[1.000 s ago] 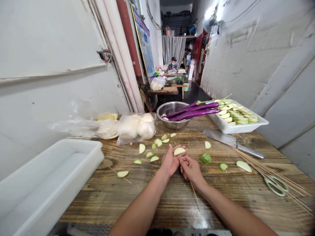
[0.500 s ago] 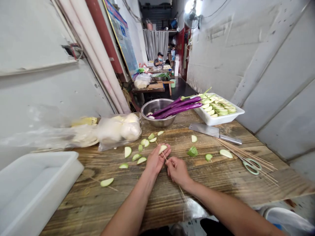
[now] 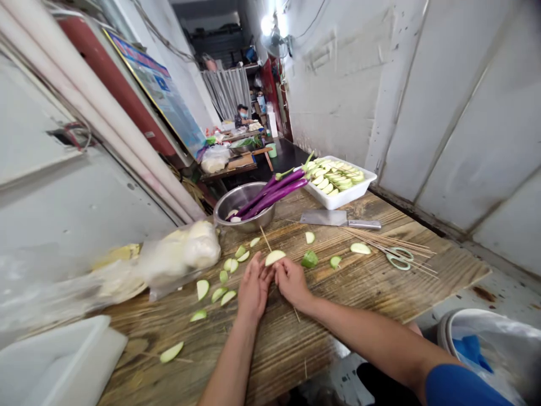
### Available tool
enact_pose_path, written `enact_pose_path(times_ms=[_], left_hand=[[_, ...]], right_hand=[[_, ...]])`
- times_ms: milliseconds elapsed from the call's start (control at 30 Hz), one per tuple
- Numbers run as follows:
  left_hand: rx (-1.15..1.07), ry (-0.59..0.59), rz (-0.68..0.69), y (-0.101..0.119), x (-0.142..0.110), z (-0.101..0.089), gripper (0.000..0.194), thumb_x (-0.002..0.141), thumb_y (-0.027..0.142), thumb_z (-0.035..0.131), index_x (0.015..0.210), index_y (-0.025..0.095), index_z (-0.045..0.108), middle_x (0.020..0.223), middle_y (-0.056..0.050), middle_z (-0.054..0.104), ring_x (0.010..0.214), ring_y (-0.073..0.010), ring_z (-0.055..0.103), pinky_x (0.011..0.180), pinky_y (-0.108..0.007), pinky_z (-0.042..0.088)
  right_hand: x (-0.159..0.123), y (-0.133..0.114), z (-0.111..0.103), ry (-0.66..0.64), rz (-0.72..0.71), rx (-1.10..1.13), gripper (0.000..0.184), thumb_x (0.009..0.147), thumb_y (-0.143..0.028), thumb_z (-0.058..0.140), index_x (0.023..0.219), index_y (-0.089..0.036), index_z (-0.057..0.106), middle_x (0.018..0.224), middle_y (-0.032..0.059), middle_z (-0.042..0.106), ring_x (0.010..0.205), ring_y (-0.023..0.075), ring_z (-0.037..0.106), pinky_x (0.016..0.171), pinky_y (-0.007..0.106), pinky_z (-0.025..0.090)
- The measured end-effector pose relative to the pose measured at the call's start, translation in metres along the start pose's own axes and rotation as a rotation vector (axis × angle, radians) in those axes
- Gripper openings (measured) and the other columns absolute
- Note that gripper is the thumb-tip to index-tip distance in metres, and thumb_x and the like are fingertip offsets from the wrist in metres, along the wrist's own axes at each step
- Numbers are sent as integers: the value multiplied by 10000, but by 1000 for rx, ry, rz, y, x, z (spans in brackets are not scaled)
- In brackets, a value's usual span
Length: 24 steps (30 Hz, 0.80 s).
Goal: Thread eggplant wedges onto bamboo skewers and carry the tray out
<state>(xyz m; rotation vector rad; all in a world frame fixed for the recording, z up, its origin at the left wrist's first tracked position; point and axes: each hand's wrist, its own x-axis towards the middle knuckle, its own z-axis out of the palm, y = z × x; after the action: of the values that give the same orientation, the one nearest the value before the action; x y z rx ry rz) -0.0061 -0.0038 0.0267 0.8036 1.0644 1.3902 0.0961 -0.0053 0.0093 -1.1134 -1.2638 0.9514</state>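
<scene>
A half-moon slice of pale green-skinned vegetable (image 3: 275, 258) is threaded on a thin wooden skewer (image 3: 266, 239), whose tip sticks up past it. My right hand (image 3: 292, 283) pinches the skewer just under the slice; the stick comes out again below that hand. My left hand (image 3: 253, 288) is cupped with its fingertips at the slice's lower left edge, partly hidden. Several loose slices (image 3: 219, 294) lie left of my hands. Another slice (image 3: 171, 352) rests near a skewer at lower left. On the right are a green end piece (image 3: 310, 259) and more slices (image 3: 360, 248).
A steel bowl (image 3: 217, 216) holds long purple eggplants (image 3: 276, 197). Behind are a white tray (image 3: 353, 196) of skewered slices and a cleaver (image 3: 323, 217). Loose skewers (image 3: 393, 242) and scissors (image 3: 399, 258) lie right. A bagged pale item (image 3: 186, 248), white bin (image 3: 84, 361) and bucket (image 3: 448, 327) surround.
The skewer now pokes out beyond the slice. My left hand has gone from flat under the slice to cupped beside it, and my right hand has come up to it. The view has turned right.
</scene>
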Motion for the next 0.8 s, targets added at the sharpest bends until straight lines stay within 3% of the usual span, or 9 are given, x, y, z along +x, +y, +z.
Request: enact_pose_path(times_ms=[67,133,233,333,433,633,800], left_hand=[[226,-56,106,0,0,6,313,742,232,634,1053,216,607,1082,-62,641,1039,-185,577,956,-332,406],[430,-209,144,-2,2,17,336,681,137,665,1006,220,639,1166,-63,603,1183,-206,473,1046,-346,298],[543,-457,143,-6,11,41,434,609,44,669,1001,229,647,1237,-75,555,1297,-221,325,1101,-380,166],[648,-631,140,-7,32,59,446,549,26,691,945,230,663,1193,-87,585,1271,-247,364,1101,-399,150],[771,-753,97,-6,54,69,435,466,51,747,856,231,680,1088,-93,640,1146,-299,487,1061,-434,228],[855,-817,68,-3,62,72,390,430,102,787,787,228,691,952,-77,679,1026,-298,547,1003,-401,307],[846,-701,93,-6,56,63,458,450,131,787,884,239,692,946,-72,677,1017,-280,551,1003,-385,306]], right_hand=[[12,-3,-14,99,5,73,246,858,-311,375,702,-200,529,492,-35,500,510,112,487,526,205,378],[27,-5,-33,224,4,129,242,857,-340,379,754,-196,545,515,-37,507,520,111,493,536,207,391],[49,0,-58,399,55,177,236,839,-356,393,797,-190,555,531,-35,515,518,115,494,512,211,388],[64,10,-68,463,130,206,238,830,-347,382,786,-190,556,509,-34,508,496,118,488,474,211,371],[70,18,-67,450,175,222,247,827,-340,369,791,-190,562,493,-32,505,474,118,478,443,209,351],[74,27,-63,441,196,264,288,821,-352,353,842,-170,575,504,-30,525,437,105,459,411,201,326],[76,38,-60,365,209,281,289,807,-349,359,849,-163,577,468,-46,512,374,95,431,378,198,315]])
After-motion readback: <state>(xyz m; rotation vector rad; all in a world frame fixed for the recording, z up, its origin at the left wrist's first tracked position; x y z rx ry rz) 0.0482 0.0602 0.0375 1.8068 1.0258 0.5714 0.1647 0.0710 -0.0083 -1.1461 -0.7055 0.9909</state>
